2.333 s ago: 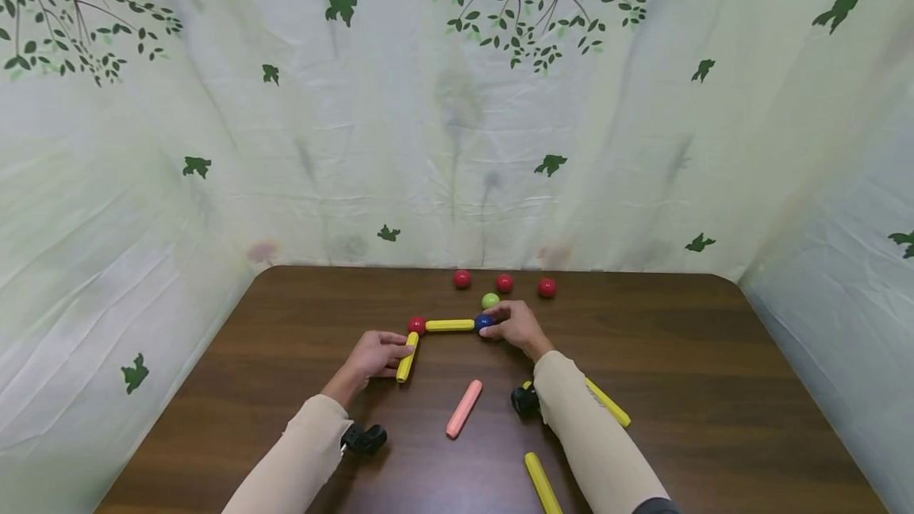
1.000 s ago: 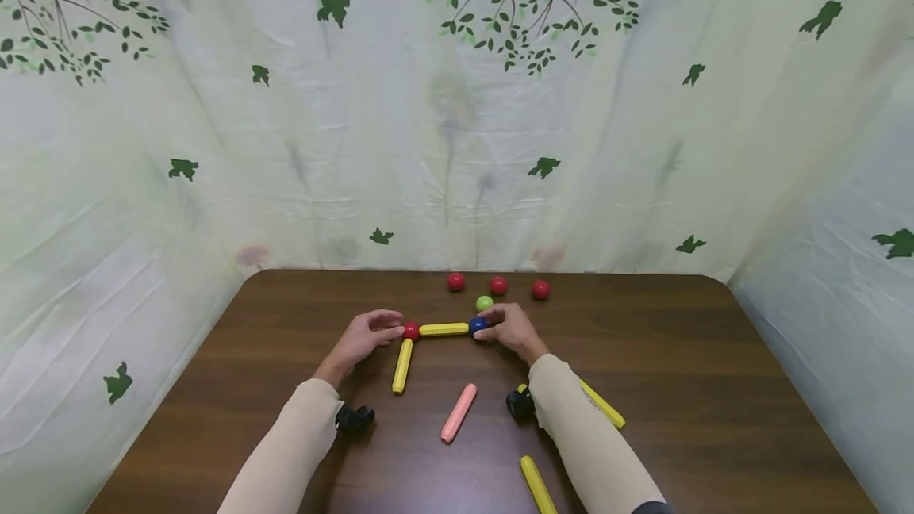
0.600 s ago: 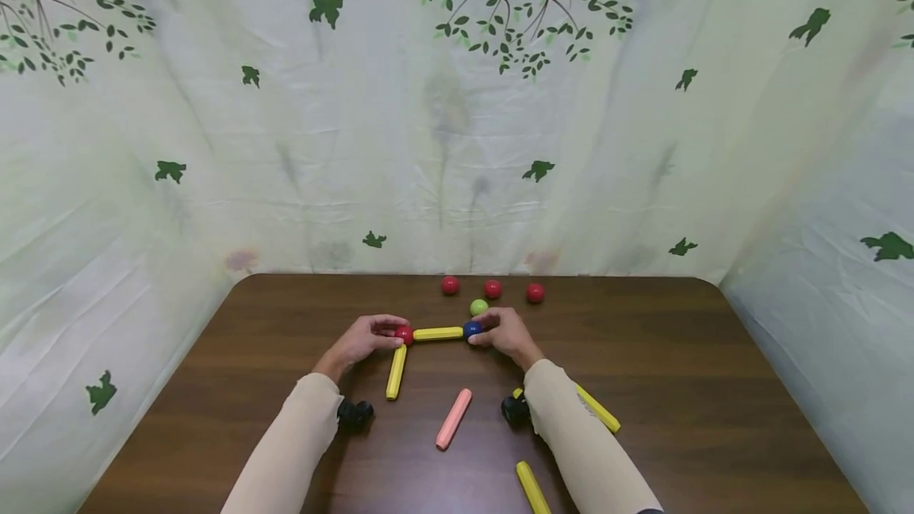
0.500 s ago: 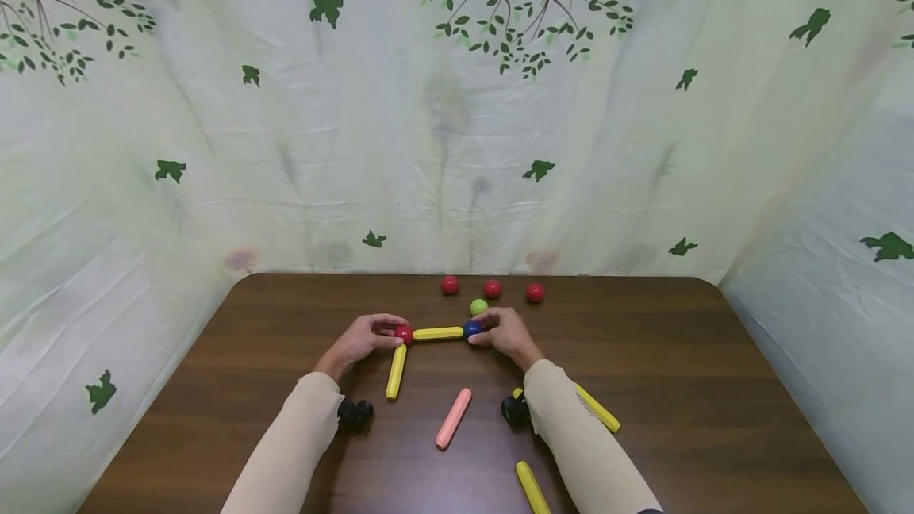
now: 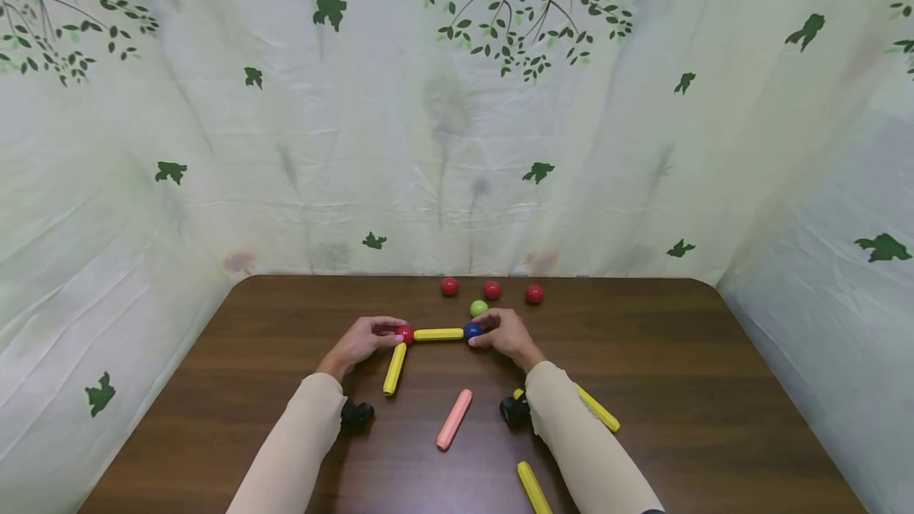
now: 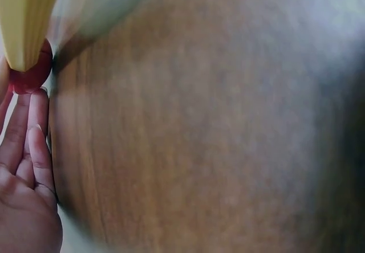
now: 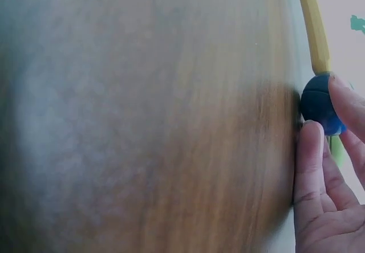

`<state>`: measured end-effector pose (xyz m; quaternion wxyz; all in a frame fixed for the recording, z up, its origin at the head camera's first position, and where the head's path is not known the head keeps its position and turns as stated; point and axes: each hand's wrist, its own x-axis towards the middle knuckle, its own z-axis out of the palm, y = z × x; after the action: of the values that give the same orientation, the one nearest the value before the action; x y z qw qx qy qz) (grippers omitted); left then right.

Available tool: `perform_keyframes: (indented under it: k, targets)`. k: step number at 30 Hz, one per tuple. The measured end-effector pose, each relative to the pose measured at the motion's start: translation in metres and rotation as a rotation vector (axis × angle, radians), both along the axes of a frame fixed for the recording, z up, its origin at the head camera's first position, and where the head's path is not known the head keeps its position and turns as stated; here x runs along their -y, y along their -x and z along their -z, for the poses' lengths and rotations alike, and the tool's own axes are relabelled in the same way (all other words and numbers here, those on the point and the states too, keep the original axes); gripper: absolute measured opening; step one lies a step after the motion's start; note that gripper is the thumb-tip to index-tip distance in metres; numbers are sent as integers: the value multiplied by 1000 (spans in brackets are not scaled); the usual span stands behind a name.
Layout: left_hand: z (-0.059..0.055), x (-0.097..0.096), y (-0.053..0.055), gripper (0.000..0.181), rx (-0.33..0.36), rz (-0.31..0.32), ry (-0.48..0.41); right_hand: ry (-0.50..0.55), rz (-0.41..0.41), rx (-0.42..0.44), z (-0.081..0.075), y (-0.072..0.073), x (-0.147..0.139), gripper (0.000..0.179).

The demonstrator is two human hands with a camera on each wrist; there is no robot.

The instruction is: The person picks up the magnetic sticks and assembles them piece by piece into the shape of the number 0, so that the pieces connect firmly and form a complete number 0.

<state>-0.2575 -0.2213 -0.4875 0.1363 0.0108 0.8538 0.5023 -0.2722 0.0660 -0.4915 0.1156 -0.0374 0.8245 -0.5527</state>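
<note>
Desk: Who holds what?

Operator: From my remote seat, I see a person's left hand (image 5: 362, 342) pinching a red ball (image 5: 405, 334) between thumb and fingers. The right hand (image 5: 508, 335) grips a blue ball (image 5: 472, 331) likewise. Each grasp is narrow, the width of its ball.

Desk: And what links the two?

Operator: A yellow crossbar (image 5: 439, 334), one end touching each ball, at the middle of a brown table (image 5: 685, 387). A yellow leg (image 5: 394, 371) runs from the red ball back toward the person, slanting slightly left. My left wrist feed shows a rod's end against the red ball; I cannot tell whether the leg lies flat.

Desk: What surrounds them?

Operator: A green ball (image 5: 479, 308) sits just beyond the right fingertips; I cannot tell if they touch. Three red balls line the far edge, the middle one (image 5: 491, 289) nearest the green. A pink rod (image 5: 454, 420) lies between the forearms. One yellow rod (image 5: 597, 408) pokes out beside the right sleeve (image 5: 581, 427); another, the near rod (image 5: 534, 488), is cut by my frame's lower edge. Behind, a pale cloth (image 5: 400, 125) hangs, printed with leaves and branches.
</note>
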Motion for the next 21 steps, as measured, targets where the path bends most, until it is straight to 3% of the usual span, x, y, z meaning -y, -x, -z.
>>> perform_keyframes:
  k: [11, 16, 21]
  targets:
    - [0, 1, 0, 35, -9, 9, 0, 7, -18, -22, -1, -2, 2, 36]
    - [0, 1, 1, 35, 9, 11, -13, -21, -27, -76, -6, -3, -1, 38]
    - [1, 4, 2, 35, 12, 14, -17, -89, -41, -173, -22, 5, -3, 35]
